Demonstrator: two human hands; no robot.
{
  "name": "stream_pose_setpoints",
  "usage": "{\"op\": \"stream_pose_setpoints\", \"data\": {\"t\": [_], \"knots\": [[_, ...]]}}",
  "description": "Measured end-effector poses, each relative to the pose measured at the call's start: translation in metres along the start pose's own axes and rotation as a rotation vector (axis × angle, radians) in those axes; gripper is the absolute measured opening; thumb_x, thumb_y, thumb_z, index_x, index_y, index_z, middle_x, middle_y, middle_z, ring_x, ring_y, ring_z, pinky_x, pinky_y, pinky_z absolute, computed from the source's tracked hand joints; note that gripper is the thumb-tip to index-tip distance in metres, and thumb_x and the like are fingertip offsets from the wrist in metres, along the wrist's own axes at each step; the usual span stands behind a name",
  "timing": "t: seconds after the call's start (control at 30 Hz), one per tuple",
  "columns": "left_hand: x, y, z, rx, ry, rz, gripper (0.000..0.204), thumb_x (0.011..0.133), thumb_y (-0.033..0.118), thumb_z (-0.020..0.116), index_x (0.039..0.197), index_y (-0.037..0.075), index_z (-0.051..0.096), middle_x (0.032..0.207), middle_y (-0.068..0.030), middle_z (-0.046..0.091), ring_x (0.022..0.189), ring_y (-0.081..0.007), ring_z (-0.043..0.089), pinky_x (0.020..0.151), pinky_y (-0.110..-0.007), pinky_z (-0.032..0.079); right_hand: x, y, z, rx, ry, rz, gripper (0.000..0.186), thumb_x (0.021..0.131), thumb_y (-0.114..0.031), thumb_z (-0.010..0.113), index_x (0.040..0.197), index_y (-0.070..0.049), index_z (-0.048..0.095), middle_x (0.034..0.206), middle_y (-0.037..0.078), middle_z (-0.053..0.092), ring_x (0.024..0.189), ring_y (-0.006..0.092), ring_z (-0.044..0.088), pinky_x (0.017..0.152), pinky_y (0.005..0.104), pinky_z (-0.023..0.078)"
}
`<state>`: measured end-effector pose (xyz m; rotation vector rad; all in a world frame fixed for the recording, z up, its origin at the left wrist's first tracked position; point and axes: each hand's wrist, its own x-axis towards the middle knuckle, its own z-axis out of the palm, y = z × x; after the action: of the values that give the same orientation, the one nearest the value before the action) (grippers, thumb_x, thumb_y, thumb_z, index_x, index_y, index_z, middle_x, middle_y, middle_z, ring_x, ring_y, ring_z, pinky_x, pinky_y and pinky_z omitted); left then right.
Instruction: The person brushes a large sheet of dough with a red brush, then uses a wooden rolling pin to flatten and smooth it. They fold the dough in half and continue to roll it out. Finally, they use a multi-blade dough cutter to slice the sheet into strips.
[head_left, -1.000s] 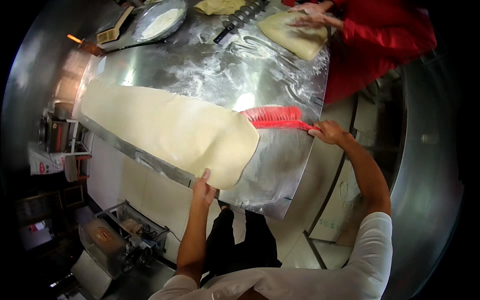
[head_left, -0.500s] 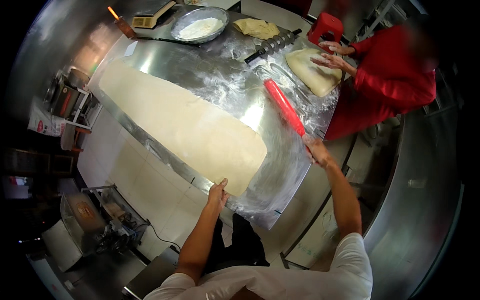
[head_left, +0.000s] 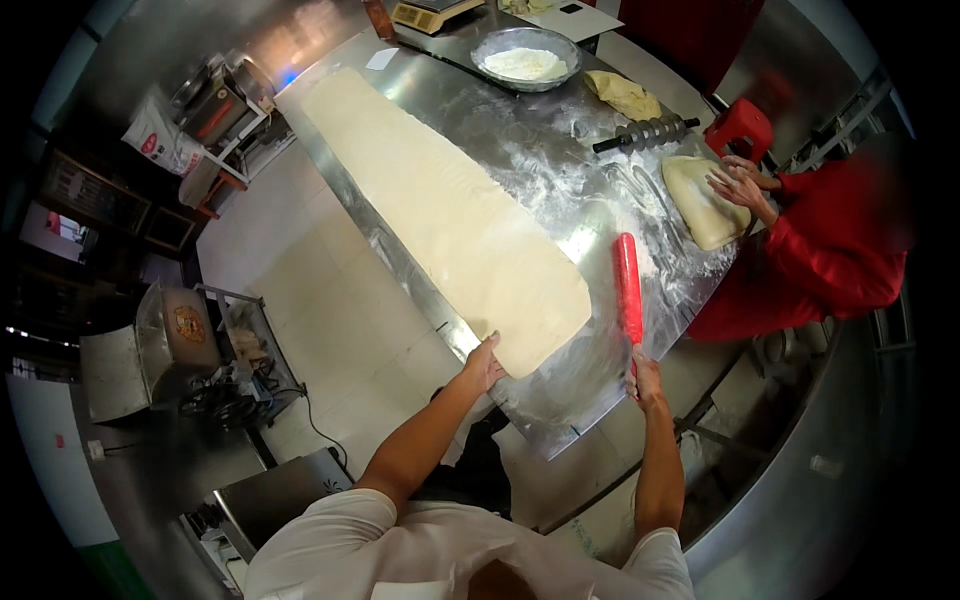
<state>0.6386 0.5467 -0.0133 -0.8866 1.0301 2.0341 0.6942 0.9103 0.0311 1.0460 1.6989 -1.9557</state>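
A long, pale dough sheet [head_left: 450, 230] lies across the steel table, along its left edge. At the sheet's near left corner, my left hand [head_left: 484, 366] grips the edge, thumb uppermost; some of its fingers are hidden. My right hand [head_left: 645, 378] is wrapped round the near handle of a red rolling pin [head_left: 628, 285]. The pin points away from me, to the right of the sheet and apart from it. Over at the right, a co-worker in red has both hands [head_left: 745, 187] at a thick, folded dough piece [head_left: 703, 205].
Flour is strewn over the steel table [head_left: 560, 410]. Toward the back are a bowl of flour [head_left: 527, 62], a scale [head_left: 436, 12], a yellowish dough lump [head_left: 622, 95] and a dark roller with discs [head_left: 646, 134]. A red stool [head_left: 740, 130] stands beyond the co-worker.
My view has shifted, so the table sits further right in it. The rolling pin has swung from slanting left to nearly straight ahead. My left hand stays at the sheet's near corner.
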Motion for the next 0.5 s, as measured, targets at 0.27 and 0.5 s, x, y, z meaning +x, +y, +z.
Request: {"op": "stream_pose_setpoints", "data": {"t": [0.27, 0.5], "knots": [[-0.021, 0.048, -0.077, 0.220, 0.033, -0.023, 0.050, 0.103, 0.038, 0.052, 0.140, 0.003, 0.047, 0.134, -0.0172, 0.059, 0.120, -0.0310, 0.060, 0.104, -0.045, 0.048, -0.034, 0.011, 0.069, -0.166, -0.175, -0.188, 0.038, 0.101, -0.041, 0.058, 0.112, -0.005, 0.062, 0.072, 0.003, 0.057, 0.053, 0.0139, 0.053, 0.047, 0.0294, 0.043], [-0.134, 0.103, -0.285, 0.518, 0.534, 0.235, 0.046, 0.098, 0.038, 0.059, 0.128, 0.003, 0.060, 0.115, -0.0113, 0.069, 0.099, -0.0226, 0.068, 0.083, -0.035, 0.054, -0.036, 0.013, 0.187, -0.811, -0.290, -0.382, 0.032, 0.099, -0.030, 0.058, 0.113, -0.002, 0.065, 0.091, 0.015, 0.063, 0.091, 0.0233, 0.062, 0.082, 0.0383, 0.049]]}}
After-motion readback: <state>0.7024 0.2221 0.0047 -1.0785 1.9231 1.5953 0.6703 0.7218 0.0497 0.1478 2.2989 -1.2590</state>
